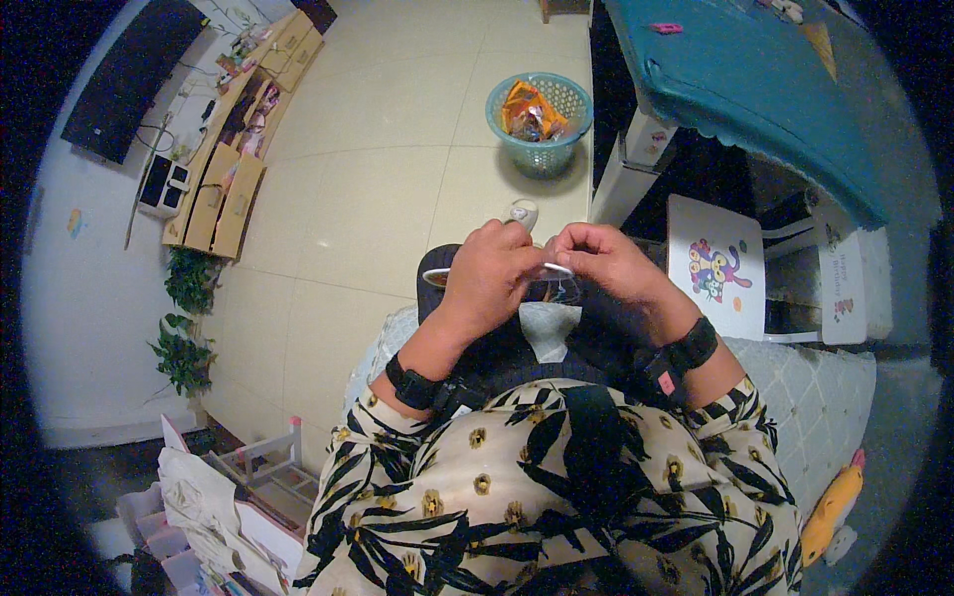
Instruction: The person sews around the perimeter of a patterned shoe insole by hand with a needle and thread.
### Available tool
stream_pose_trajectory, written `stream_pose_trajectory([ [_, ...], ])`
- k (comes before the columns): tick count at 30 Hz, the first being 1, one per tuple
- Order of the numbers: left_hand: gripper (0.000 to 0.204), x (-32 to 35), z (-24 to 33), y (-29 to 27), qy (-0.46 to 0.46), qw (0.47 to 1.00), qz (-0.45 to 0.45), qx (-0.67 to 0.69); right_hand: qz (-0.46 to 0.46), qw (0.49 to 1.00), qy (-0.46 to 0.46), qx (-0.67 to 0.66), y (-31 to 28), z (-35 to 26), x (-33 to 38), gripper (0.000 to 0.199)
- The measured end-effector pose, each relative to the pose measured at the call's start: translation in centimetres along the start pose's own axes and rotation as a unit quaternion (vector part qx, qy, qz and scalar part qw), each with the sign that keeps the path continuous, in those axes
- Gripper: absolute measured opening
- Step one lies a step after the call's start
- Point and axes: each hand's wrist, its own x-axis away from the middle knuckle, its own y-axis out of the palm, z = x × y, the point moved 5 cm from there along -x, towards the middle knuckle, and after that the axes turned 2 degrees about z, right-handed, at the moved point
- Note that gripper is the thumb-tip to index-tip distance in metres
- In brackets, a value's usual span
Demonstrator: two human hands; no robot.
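Note:
Both hands are together over my lap. My left hand (485, 276) has its fingers curled round a slim white curved strip (433, 276), one end of which sticks out to the left of the hand. Pinched at the strip's other end (558, 269) is my right hand (602, 264), thumb against fingers. The strip's middle is hidden behind the left hand, and its kind is not clear. Some thin, see-through material (566, 291) hangs just below the right fingers. On my lap lies a pale piece of cloth or paper (550, 330).
Ahead on the tiled floor stands a teal perforated basket (540, 159) with orange packaging inside. A table with a teal cloth (735, 89) and a white children's chair (717, 260) are on the right. A wooden cabinet (238, 189) lines the left wall; a yellow plush toy (833, 515) lies behind right.

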Motion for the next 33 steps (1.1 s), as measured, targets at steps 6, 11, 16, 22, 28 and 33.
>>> stream_pose_trajectory([
  [6,0.004,0.0,0.2,-0.4,-0.018,0.996,0.025,0.085,0.141,0.884,0.029,-0.445,-0.8,-0.4,0.3,0.005],
  [11,0.016,1.9,-4.4,-1.1,-0.296,0.893,0.101,0.323,0.129,0.883,0.003,-0.452,-5.5,0.8,2.4,0.006],
  [16,0.013,2.7,-6.4,-2.0,-0.347,0.792,0.198,0.461,0.384,0.868,-0.070,-0.307,-15.0,7.0,6.1,0.011],
  [22,0.013,2.8,-6.9,-0.4,-0.368,0.710,0.149,0.581,0.405,0.900,-0.056,-0.150,-15.5,8.7,5.3,0.002],
  [28,0.018,2.7,-5.0,2.8,-0.261,0.511,-0.021,0.819,0.239,0.952,-0.116,0.154,-2.8,-3.1,1.5,0.008],
  [33,0.020,2.8,-3.8,4.7,-0.176,0.384,-0.101,0.901,0.148,0.878,-0.323,0.321,3.4,-8.4,0.6,0.008],
])
